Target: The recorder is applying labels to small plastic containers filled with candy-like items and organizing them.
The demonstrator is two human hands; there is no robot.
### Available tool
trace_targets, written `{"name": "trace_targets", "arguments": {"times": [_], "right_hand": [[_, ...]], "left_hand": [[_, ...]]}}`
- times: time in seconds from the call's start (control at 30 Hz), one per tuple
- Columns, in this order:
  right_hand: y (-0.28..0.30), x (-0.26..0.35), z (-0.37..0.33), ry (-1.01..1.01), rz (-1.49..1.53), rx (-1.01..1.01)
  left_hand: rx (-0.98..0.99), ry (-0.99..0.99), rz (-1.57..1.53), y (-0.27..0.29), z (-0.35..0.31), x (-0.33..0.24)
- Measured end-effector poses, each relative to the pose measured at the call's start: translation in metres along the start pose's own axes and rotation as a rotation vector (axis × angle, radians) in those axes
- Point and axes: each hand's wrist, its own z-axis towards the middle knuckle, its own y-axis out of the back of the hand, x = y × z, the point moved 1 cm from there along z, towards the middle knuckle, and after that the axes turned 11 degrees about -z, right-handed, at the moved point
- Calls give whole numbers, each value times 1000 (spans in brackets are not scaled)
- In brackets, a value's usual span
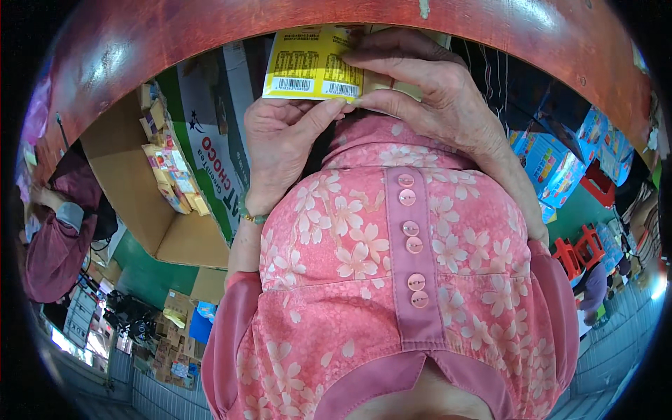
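A yellow printed sheet [308,64], with barcodes and small dark tables on it, is held up by the edge of the red-brown table. My left hand [283,143] grips its lower edge, thumb in front and the other fingers behind. From the right, my right hand [437,87] closes on the sheet's right part, its thumb close to the left thumb's tip. Behind the right fingers a pale cream surface partly shows; I cannot tell what it is. A green bead bracelet [252,217] circles my left wrist.
The shiny red-brown table [280,14] arches across the far side. At left, an open cardboard carton [133,182] holds several small packs [171,164]. Blue printed boxes [553,161] and red stools [579,252] stand at right. Another person's sleeve [59,245] shows at far left.
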Motion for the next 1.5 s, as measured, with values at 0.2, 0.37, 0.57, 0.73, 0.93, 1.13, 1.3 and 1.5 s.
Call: {"name": "trace_targets", "arguments": {"times": [0.2,0.37,0.57,0.73,0.93,1.13,1.3,1.5], "right_hand": [[1,7,2,66,29,5],[-5,7,3,81,72,44],[-10,8,4,110,56,44],[-13,5,4,106,17,71],[-11,7,8,101,29,79],[-8,10,10,93,64,24],[-4,12,10,52,73,-5],[-1,14,14,65,99,14]], "left_hand": [[-11,-45,-95,-4,-10,-10],[-83,-11,-43,0,-12,-8],[-97,144,80,1,-8,-8],[-145,278,7,2,-10,0],[-17,60,73,9,-8,-2],[74,31,23,5,-7,-12],[118,15,161,0,-4,-21],[131,-155,280,-6,-1,-21]]}}
